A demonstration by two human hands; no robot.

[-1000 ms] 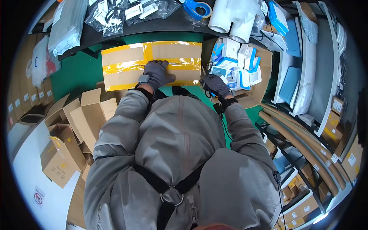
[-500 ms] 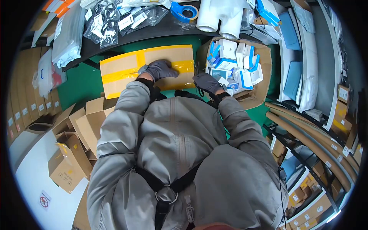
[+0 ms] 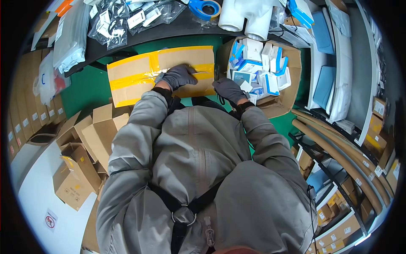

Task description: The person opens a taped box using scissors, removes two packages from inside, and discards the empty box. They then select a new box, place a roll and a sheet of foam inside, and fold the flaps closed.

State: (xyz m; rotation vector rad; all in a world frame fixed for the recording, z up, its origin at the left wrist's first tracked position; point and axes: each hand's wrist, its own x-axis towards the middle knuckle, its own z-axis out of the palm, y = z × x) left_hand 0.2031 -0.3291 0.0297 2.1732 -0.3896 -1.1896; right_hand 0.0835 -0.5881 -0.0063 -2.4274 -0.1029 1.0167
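"Where's the taped cardboard box (image 3: 127,92)?"

"Under the left hand (image 3: 179,77), lying aslant, with yellow tape along its middle seam and edges."

"And the fingers?"

"The left ones are bent over the box; I can't tell whether they pinch anything. The right hand (image 3: 229,91) is closed round a dark looped item (image 3: 221,100), just beside the box's end."

"What's nearby?"

"An open carton (image 3: 294,74) of small white-and-blue boxes (image 3: 253,50), right of that hand. The desk (image 3: 146,37) lies beyond both."

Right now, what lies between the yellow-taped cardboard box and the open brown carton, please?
The gloved right hand and a dark, unclear object, in the head view.
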